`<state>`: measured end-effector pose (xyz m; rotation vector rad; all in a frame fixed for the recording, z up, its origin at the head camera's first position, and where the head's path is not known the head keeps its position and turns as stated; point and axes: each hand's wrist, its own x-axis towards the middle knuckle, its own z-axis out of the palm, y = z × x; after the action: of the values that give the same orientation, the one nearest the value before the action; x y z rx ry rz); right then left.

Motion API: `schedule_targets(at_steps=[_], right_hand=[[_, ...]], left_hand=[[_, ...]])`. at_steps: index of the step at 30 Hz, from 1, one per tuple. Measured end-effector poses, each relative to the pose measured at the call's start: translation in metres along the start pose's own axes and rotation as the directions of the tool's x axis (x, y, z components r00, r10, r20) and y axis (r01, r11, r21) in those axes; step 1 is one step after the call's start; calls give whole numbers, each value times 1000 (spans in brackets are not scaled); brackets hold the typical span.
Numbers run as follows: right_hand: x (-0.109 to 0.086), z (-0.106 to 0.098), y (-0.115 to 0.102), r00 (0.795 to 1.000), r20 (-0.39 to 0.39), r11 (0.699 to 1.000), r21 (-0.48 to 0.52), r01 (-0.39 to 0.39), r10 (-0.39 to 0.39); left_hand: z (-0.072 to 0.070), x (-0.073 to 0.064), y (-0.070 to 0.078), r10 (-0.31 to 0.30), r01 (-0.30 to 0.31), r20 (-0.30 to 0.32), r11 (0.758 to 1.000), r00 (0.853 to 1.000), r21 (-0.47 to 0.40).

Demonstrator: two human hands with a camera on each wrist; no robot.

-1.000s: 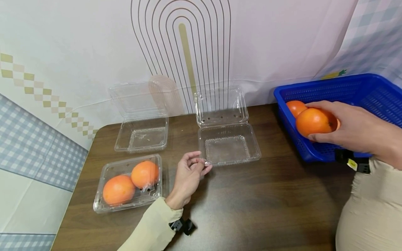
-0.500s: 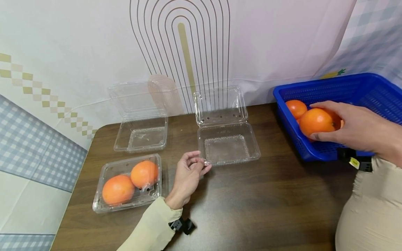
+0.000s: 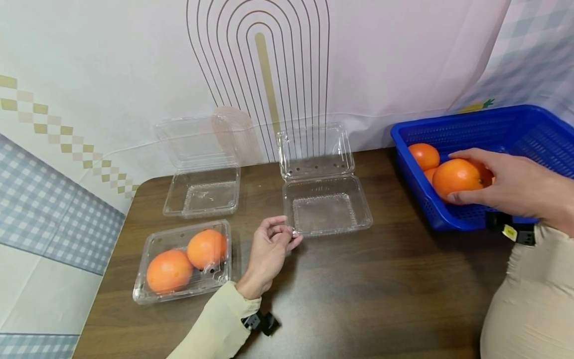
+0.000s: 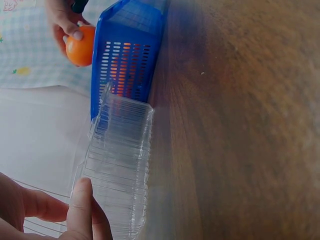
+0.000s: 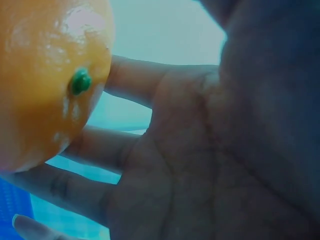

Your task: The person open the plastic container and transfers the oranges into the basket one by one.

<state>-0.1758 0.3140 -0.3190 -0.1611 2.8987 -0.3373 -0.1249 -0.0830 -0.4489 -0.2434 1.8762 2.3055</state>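
Observation:
My right hand grips an orange between thumb and fingers over the left part of the blue basket. In the left wrist view that orange shows above the basket's rim. Its green stem end faces my palm in the right wrist view. More oranges lie in the basket, partly hidden by the hand. My left hand pinches the front left corner of a clear plastic clamshell box, whose lid stands raised behind it. Nothing lies in this box.
At the left, a closed clamshell box holds two oranges. Behind it stands another box with its lid up against the patterned wall cloth. All rest on a dark wooden table.
My right hand has moved slightly right and down with the orange, uncovering more of the oranges at the basket's left end. The left hand stays at the box corner.

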Motion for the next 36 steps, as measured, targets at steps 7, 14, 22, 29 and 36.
schedule_targets(at_steps=[7, 14, 22, 29, 36], right_hand=[[3, 1, 5, 1000, 10, 1000, 25, 1, -1], [4, 2, 7, 999, 32, 998, 54, -13, 11], [7, 3, 8, 997, 70, 995, 95, -31, 24], [11, 7, 12, 997, 75, 996, 90, -24, 17], [12, 9, 10, 996, 89, 992, 123, -6, -5]], left_hand=[[0, 0, 0, 1, -1, 1, 1000, 1000, -4], [1, 0, 0, 0, 0, 0, 1000, 1000, -5], [1, 0, 0, 1, -1, 5, 1000, 1000, -6], [0, 0, 0, -1, 1, 7, 1000, 1000, -5], [0, 0, 0, -4, 4, 7, 1000, 1000, -8]])
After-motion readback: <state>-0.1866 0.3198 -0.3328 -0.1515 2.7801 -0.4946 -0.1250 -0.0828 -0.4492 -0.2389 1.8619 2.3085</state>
